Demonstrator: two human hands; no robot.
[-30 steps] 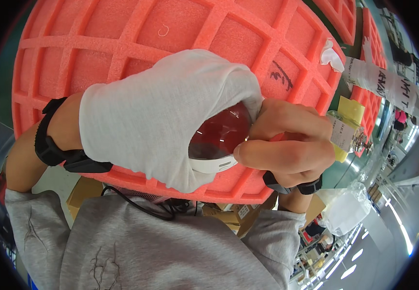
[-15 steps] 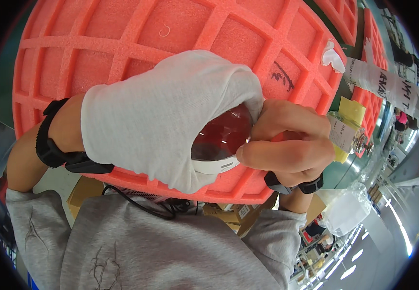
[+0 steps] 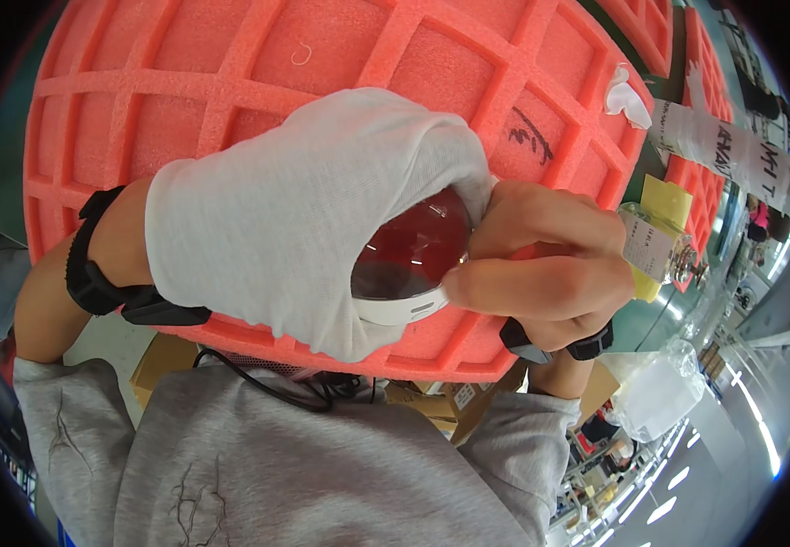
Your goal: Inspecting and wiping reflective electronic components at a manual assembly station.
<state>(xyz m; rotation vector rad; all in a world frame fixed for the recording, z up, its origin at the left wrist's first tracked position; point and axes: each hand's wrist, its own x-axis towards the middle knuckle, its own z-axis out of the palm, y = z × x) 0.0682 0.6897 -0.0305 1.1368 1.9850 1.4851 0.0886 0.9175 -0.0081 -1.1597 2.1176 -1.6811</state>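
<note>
Gripping a glossy dark-red dome w/ a white plastic rim (image 3: 410,260) from both sides, a person works close over an orange-red foam tray cut into square compartments (image 3: 258,100). The left hand (image 3: 277,228), covered by a white knit cloth, wraps the dome's left and upper side; the bare right hand (image 3: 550,260) closes on its right edge, index finger (image 3: 495,292) lying along the white rim. Hands are together, both clamped on the dome, which sits between them just above the tray's near edge. Black bands circle each wrist: left (image 3: 103,283), right (image 3: 554,342). A grey sweatshirt (image 3: 258,465) fills the lower frame. At right, beyond the tray: a yellow block (image 3: 664,201), a small labelled item (image 3: 650,246), a clear plastic bag (image 3: 659,392). Cardboard boxes (image 3: 167,360) show below the tray.
</note>
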